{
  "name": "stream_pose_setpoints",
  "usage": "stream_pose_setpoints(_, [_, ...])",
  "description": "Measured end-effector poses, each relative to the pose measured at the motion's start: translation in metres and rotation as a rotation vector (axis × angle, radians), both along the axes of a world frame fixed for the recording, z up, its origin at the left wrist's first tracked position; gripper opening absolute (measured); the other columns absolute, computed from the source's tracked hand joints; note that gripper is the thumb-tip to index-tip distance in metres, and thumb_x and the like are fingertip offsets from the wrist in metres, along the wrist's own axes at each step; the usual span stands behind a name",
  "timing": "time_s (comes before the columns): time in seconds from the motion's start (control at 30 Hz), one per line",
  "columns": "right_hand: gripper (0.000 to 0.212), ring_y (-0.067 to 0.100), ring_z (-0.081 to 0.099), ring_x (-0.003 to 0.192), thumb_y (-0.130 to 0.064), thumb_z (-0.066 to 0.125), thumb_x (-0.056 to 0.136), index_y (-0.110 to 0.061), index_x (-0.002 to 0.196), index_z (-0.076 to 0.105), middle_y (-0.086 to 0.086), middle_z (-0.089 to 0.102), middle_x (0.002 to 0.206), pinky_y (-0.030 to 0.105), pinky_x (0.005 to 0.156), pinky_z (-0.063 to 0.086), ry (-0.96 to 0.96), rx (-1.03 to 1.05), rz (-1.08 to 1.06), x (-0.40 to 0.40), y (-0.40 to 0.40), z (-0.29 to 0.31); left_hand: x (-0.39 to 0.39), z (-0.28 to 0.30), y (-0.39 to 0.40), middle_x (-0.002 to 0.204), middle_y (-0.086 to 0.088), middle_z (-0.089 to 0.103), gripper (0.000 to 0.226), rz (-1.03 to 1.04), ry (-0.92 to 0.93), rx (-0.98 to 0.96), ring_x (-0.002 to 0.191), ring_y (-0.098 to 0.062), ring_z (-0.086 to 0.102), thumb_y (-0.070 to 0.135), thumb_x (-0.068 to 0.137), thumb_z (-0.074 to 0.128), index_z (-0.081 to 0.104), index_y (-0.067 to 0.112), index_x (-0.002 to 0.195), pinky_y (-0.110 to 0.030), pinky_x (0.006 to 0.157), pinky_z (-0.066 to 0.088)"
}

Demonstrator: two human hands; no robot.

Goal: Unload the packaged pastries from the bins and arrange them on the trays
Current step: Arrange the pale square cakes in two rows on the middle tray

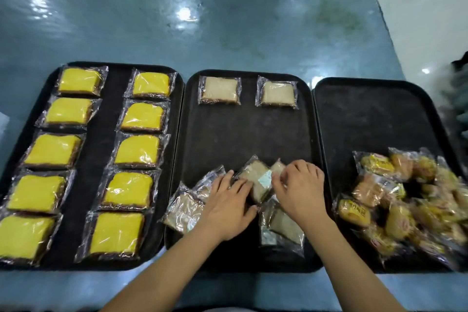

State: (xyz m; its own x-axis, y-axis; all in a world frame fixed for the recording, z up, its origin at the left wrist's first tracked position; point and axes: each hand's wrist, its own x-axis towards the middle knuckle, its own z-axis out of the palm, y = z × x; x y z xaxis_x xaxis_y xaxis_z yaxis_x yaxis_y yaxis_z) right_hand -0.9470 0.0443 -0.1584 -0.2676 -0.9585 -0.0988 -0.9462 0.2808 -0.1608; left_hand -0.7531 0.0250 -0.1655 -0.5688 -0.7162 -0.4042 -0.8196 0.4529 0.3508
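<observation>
1. Between both hands: pale wrapped cake slice, left hand flat on it, right hand pinching its edge.
2. Done: left tray full, ten yellow slices.
3. Beyond the hands, middle tray holds two; rest heaped.
4. Right of hands: unsorted bun packs.

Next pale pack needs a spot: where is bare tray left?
Middle tray: bare between the two pale packs at the far end and the pile under both hands. Right tray: far half bare; near half crowded with a bun heap. Left tray: full with yellow packs, only the centre strip bare.
</observation>
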Motion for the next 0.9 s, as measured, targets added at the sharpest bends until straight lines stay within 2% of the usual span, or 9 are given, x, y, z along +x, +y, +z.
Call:
stream_pose_setpoints(0.1, [0.025, 0.025, 0.057, 0.097, -0.04, 0.053, 0.098, -0.02, 0.086, 0.064, -0.003, 0.06, 0.093, 0.042, 0.094, 0.039, -0.18, -0.015, -0.108, 0.011, -0.012, 0.013, -0.002, 0.003, -0.011, 0.163, 0.006, 0.027, 0.064, 0.025, 0.045, 0.039, 0.154, -0.028, 0.003, 0.049, 0.101, 0.038, 0.021, 0.025, 0.158, -0.042, 0.124, -0.002])
stream_pose_setpoints(0.23, [0.019, 0.019, 0.065, 0.081, -0.041, 0.059, 0.096, -0.022, 0.091, 0.061, -0.009, 0.064, 0.076, 0.036, 0.076, 0.05, -0.61, -0.076, -0.358, 0.02, -0.048, 0.036, -0.002, 0.005, -0.037, 0.159, 0.008, 0.037, 0.05, 0.15, 0.145, 0.039, 0.152, -0.028, 0.013, 0.04, 0.106, 0.034, 0.031, 0.028, 0.154, -0.042, 0.123, 0.008])
stream_pose_setpoints(0.33, [0.018, 0.019, 0.073, 0.081, -0.045, 0.059, 0.095, -0.027, 0.095, 0.064, -0.003, 0.073, 0.079, 0.042, 0.084, 0.058, -0.927, -0.159, -0.399, 0.032, -0.076, 0.039, 0.015, 0.01, -0.057, 0.15, 0.003, 0.049, 0.044, 0.35, 0.281, 0.01, 0.144, -0.028, 0.032, 0.032, 0.106, 0.036, 0.04, 0.028, 0.15, -0.041, 0.117, 0.022])
stream_pose_setpoints(0.4, [0.017, 0.018, 0.074, 0.089, -0.037, 0.055, 0.102, -0.025, 0.109, 0.064, -0.002, 0.075, 0.094, 0.039, 0.09, 0.058, -1.102, -0.101, -0.32, 0.048, -0.088, 0.038, 0.034, 0.008, -0.066, 0.144, -0.001, 0.055, 0.044, 0.469, 0.325, -0.037, 0.134, -0.029, 0.043, 0.027, 0.105, 0.038, 0.042, 0.025, 0.149, -0.042, 0.111, 0.031])
stream_pose_setpoints(0.47, [0.032, 0.014, 0.067, 0.11, -0.042, 0.05, 0.104, -0.027, 0.13, 0.06, -0.002, 0.07, 0.122, 0.037, 0.105, 0.049, -1.02, 0.069, -0.143, 0.061, -0.093, 0.025, 0.053, 0.005, -0.071, 0.145, -0.005, 0.054, 0.047, 0.547, 0.298, -0.064, 0.131, -0.031, 0.047, 0.024, 0.105, 0.04, 0.039, 0.021, 0.151, -0.044, 0.11, 0.035])
stream_pose_setpoints(0.53, [0.043, 0.018, 0.056, 0.128, -0.045, 0.047, 0.104, -0.026, 0.142, 0.054, -0.001, 0.06, 0.141, 0.035, 0.111, 0.04, -0.761, 0.264, 0.062, 0.072, -0.089, 0.009, 0.067, 0.002, -0.073, 0.15, -0.006, 0.049, 0.05, 0.573, 0.219, -0.066, 0.134, -0.03, 0.046, 0.023, 0.105, 0.041, 0.035, 0.018, 0.154, -0.044, 0.112, 0.034])
stream_pose_setpoints(0.7, [0.038, 0.024, 0.051, 0.124, -0.039, 0.048, 0.101, -0.024, 0.135, 0.058, -0.002, 0.058, 0.134, 0.042, 0.104, 0.039, -0.245, 0.211, 0.321, 0.08, -0.069, -0.015, 0.08, -0.007, -0.072, 0.159, 0.008, 0.035, 0.046, 0.471, 0.124, -0.06, 0.142, -0.024, 0.032, 0.029, 0.105, 0.039, 0.039, 0.031, 0.151, -0.042, 0.116, 0.026])
stream_pose_setpoints(0.8, [0.036, 0.023, 0.053, 0.118, -0.038, 0.046, 0.1, -0.025, 0.129, 0.061, -0.005, 0.059, 0.128, 0.04, 0.101, 0.036, -0.124, 0.119, 0.273, 0.075, -0.056, -0.017, 0.073, -0.011, -0.078, 0.163, 0.013, 0.025, 0.048, 0.404, 0.125, -0.026, 0.147, -0.023, 0.024, 0.032, 0.106, 0.036, 0.033, 0.035, 0.154, -0.045, 0.118, 0.022])
stream_pose_setpoints(0.9, [0.044, 0.02, 0.051, 0.128, -0.042, 0.042, 0.101, -0.027, 0.14, 0.055, -0.007, 0.057, 0.138, 0.042, 0.115, 0.028, -0.09, 0.154, 0.335, 0.069, -0.049, -0.025, 0.062, -0.019, -0.087, 0.167, 0.012, 0.013, 0.05, 0.315, 0.074, -0.007, 0.152, -0.024, 0.016, 0.036, 0.107, 0.033, 0.026, 0.035, 0.156, -0.046, 0.12, 0.019])
